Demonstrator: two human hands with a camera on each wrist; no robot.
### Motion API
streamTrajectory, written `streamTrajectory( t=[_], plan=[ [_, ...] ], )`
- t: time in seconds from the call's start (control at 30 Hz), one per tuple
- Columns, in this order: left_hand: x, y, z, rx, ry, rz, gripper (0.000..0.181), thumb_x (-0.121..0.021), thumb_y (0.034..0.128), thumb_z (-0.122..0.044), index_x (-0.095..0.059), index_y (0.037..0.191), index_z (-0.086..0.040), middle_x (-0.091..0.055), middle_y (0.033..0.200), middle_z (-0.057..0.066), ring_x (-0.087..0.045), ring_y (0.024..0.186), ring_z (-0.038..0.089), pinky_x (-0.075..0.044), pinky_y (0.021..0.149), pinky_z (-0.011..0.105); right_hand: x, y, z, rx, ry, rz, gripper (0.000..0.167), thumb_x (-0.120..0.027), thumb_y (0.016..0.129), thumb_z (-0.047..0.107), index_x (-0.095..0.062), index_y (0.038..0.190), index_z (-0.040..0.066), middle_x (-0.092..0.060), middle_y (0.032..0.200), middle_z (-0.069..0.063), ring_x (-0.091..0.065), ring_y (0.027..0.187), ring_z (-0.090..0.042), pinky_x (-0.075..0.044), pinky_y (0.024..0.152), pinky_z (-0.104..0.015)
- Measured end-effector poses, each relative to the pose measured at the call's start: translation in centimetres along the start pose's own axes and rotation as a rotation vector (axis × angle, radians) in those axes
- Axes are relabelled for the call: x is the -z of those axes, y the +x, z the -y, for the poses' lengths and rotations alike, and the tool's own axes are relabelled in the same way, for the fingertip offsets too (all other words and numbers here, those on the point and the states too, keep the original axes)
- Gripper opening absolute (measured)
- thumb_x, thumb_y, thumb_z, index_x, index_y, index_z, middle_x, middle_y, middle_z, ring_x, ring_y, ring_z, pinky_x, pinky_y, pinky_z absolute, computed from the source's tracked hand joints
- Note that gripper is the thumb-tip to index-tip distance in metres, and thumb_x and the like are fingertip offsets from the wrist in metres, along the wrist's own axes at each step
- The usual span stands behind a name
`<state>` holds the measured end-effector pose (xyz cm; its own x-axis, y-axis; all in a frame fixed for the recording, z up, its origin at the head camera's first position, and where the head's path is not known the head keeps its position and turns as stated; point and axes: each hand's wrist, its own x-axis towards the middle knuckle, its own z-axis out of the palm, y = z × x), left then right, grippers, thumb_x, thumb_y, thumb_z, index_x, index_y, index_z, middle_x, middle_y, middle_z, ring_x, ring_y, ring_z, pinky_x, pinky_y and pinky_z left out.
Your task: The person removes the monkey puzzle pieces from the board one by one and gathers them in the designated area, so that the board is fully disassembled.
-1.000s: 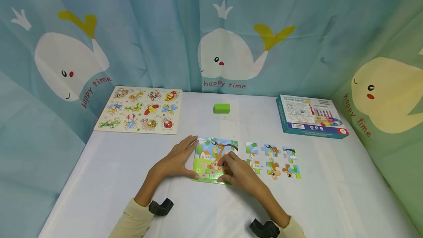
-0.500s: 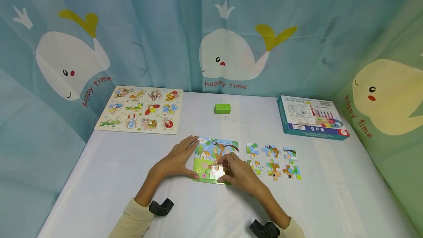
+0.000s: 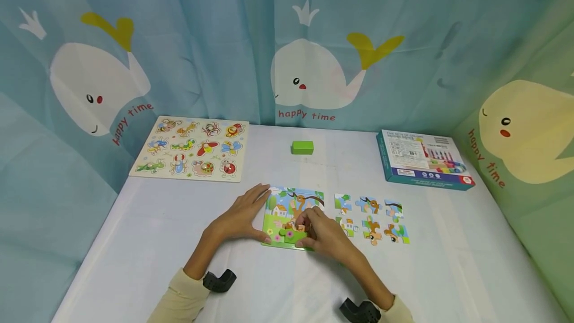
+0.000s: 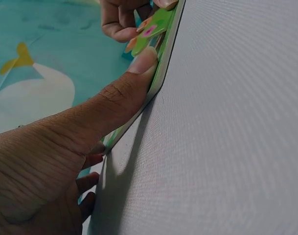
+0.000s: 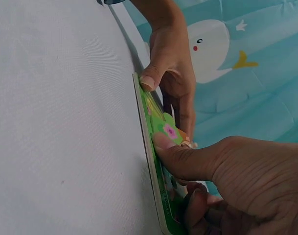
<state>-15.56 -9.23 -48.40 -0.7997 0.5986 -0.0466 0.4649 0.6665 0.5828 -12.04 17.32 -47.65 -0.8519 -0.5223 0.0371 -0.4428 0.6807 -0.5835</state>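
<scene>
A small jigsaw puzzle board (image 3: 280, 198) with a monkey, a house and flowers lies on the white table. My left hand (image 3: 235, 218) rests at its left side, fingers spread to the upper corner and thumb on the lower corner. My right hand (image 3: 329, 236) pinches a green jigsaw piece (image 3: 293, 236) with a pink flower at the board's lower edge. In the right wrist view this piece (image 5: 167, 126) stands tilted, raised off the board. The right fingers hide part of the board's right side.
Several loose jigsaw pieces (image 3: 371, 228) lie in two rows right of the board. Behind it stands a green block (image 3: 302, 147). An insect peg puzzle (image 3: 190, 148) lies at the back left, a flat box (image 3: 423, 158) at the back right. A whale-print curtain (image 3: 251, 39) borders the table.
The flower piece under my right hand has tipped up out of the board, flashing with glare midway. My left hand stays in place on the board.
</scene>
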Motion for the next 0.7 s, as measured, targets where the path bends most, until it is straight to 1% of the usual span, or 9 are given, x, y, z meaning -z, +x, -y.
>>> streamTrajectory(
  t=[0.07, 0.17, 0.3, 0.5, 0.7],
  plan=[
    [-0.02, 0.02, 0.06, -0.001, 0.002, 0.005, 0.118, -0.084, 0.0676, -0.053, -0.024, 0.153, 0.001, -0.017, 0.163, 0.015, -0.011, 0.151, 0.035, -0.024, 0.115, 0.058, 0.02, -0.05, -0.08, 0.011, 0.002, -0.006, 0.041, -0.083, 0.077, 0.028, -0.055, 0.104, 0.017, -0.054, 0.085, 0.006, -0.044, 0.065, 0.001, -0.041, 0.059, -0.019],
    [-0.10, 0.07, 0.22, -0.004, 0.015, 0.006, 0.118, -0.084, 0.0677, -0.054, -0.024, 0.153, 0.002, -0.017, 0.163, 0.015, -0.012, 0.151, 0.035, -0.024, 0.115, 0.058, 0.03, -0.11, -0.20, 0.033, 0.002, -0.018, 0.041, -0.083, 0.077, 0.027, -0.054, 0.104, 0.016, -0.054, 0.084, 0.006, -0.044, 0.064, 0.001, -0.041, 0.058, -0.018],
    [-0.07, 0.13, 0.24, -0.008, 0.021, 0.003, 0.118, -0.084, 0.0676, -0.054, -0.024, 0.153, 0.002, -0.017, 0.163, 0.015, -0.011, 0.151, 0.035, -0.024, 0.115, 0.058, -0.01, -0.18, -0.26, 0.054, -0.007, -0.034, 0.042, -0.083, 0.077, 0.026, -0.053, 0.105, 0.015, -0.051, 0.091, 0.005, -0.044, 0.066, 0.002, -0.041, 0.058, -0.018],
    [-0.01, 0.14, 0.17, -0.002, 0.018, 0.006, 0.118, -0.084, 0.0675, -0.055, -0.024, 0.153, 0.001, -0.016, 0.163, 0.014, -0.011, 0.151, 0.034, -0.023, 0.116, 0.057, 0.05, -0.22, -0.30, 0.054, -0.003, -0.035, 0.042, -0.082, 0.078, 0.025, -0.053, 0.107, 0.015, -0.051, 0.090, 0.006, -0.043, 0.067, 0.001, -0.042, 0.059, -0.018],
    [-0.17, 0.09, 0.21, 0.006, 0.015, 0.010, 0.118, -0.083, 0.0681, -0.055, -0.023, 0.154, 0.000, -0.015, 0.163, 0.014, -0.009, 0.152, 0.034, -0.022, 0.117, 0.057, 0.09, -0.33, -0.46, 0.071, 0.034, -0.043, 0.034, -0.077, 0.084, 0.021, -0.053, 0.106, 0.015, -0.053, 0.093, 0.006, -0.044, 0.069, -0.001, -0.043, 0.061, -0.018]
  ],
)
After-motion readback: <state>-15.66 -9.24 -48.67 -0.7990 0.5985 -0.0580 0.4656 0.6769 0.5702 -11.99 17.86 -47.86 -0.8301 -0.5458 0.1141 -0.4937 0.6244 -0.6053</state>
